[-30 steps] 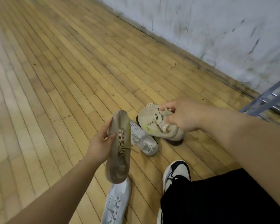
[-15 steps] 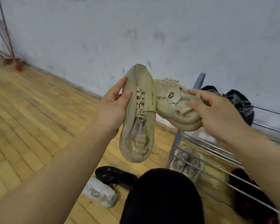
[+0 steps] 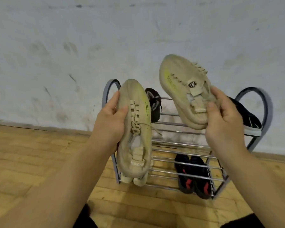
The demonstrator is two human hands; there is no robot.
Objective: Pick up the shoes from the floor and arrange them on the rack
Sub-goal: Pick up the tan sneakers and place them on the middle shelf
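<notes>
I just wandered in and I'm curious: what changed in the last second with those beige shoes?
The left hand raised its beige shoe and the right hand lifted the other beige shoe from near the floor; both are now held before the rack, apart. Unchanged: each hand grips the same shoe.

left hand [image 3: 111, 122]: raised, gripping | right hand [image 3: 224, 119]: raised, gripping

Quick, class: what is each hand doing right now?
Left hand: grips a beige sneaker.
Right hand: grips the matching beige sneaker.
</notes>
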